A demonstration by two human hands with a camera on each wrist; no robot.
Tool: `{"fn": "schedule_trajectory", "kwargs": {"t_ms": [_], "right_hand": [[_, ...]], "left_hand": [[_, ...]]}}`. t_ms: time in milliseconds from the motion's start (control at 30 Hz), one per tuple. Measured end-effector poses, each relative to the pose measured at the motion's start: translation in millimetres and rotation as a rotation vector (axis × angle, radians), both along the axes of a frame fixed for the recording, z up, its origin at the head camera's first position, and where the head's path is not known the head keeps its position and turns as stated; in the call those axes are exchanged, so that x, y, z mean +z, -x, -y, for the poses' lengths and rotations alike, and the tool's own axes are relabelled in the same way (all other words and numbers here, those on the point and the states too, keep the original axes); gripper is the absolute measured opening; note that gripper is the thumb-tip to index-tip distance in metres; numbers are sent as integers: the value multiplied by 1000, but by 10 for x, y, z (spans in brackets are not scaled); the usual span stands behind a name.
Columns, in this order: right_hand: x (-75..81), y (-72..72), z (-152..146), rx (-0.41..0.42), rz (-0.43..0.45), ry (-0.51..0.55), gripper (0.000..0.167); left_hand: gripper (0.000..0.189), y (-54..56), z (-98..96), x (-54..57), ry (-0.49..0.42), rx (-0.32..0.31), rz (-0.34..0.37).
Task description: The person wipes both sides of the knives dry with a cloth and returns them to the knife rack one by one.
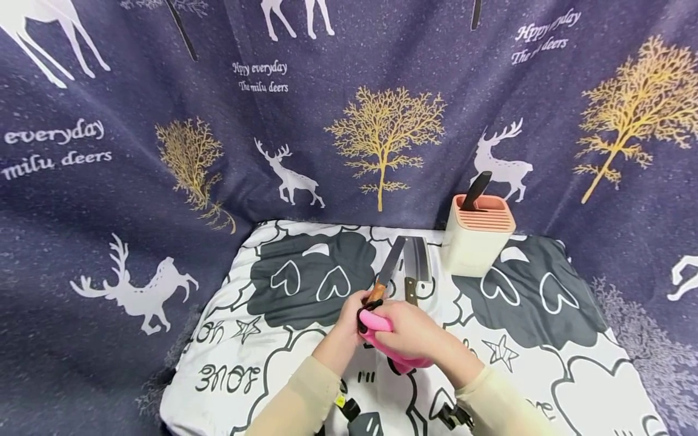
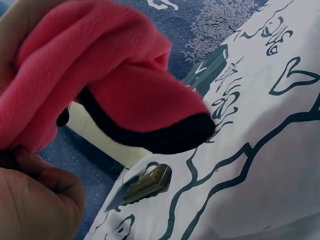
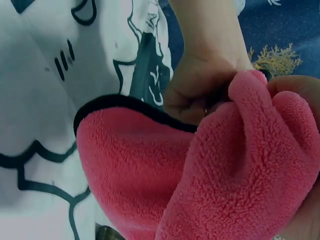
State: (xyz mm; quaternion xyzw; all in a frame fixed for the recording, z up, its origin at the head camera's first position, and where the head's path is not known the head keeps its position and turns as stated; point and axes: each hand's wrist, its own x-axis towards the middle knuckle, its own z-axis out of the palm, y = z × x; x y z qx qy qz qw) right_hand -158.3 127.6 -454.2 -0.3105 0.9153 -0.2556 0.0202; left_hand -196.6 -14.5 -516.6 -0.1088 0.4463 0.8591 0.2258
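Observation:
A long knife (image 1: 391, 260) with an orange-brown wooden handle points away from me, its handle end in my left hand (image 1: 349, 321). My right hand (image 1: 409, 330) grips a pink cloth (image 1: 403, 358) with black edging, bunched against the handle end. In the left wrist view, folds of the fluffy cloth (image 2: 145, 100) hang between the hands and hide the knife. The right wrist view shows the cloth (image 3: 240, 165) covering much of both hands. Just right of the knife lies a cleaver (image 1: 417, 257) with a brown riveted handle.
A cream knife block (image 1: 471, 251) with a slotted orange top stands at the back right, one black-handled knife (image 1: 477, 191) in it. A white and dark patterned cloth (image 1: 294, 363) covers the table. Behind hangs a navy curtain (image 1: 305, 115) with deer and trees.

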Motion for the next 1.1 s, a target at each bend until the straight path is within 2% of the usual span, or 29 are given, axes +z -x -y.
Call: {"fn": "schedule_trajectory", "kwargs": {"t_ms": [167, 300, 433, 633, 733, 900, 1100], "right_hand": [[-20, -80, 37, 73, -8, 22, 10], [-74, -145, 72, 134, -66, 4, 9], [-103, -200, 48, 152, -119, -3, 9], [-111, -256, -49, 159, -102, -19, 13], [-93, -278, -127, 146, -79, -21, 15], [-58, -263, -347, 96, -83, -25, 16], [-41, -161, -751, -30, -123, -78, 26]], "left_hand": [[36, 58, 48, -12, 49, 38, -29], [36, 107, 80, -24, 53, 1, -66], [35, 133, 104, -15, 73, -27, -97], [35, 113, 173, -10, 165, 57, -152], [33, 102, 210, -44, 249, 85, -191], [25, 87, 257, -112, 381, 89, -248], [12, 53, 331, -125, 398, 77, -304]]}}
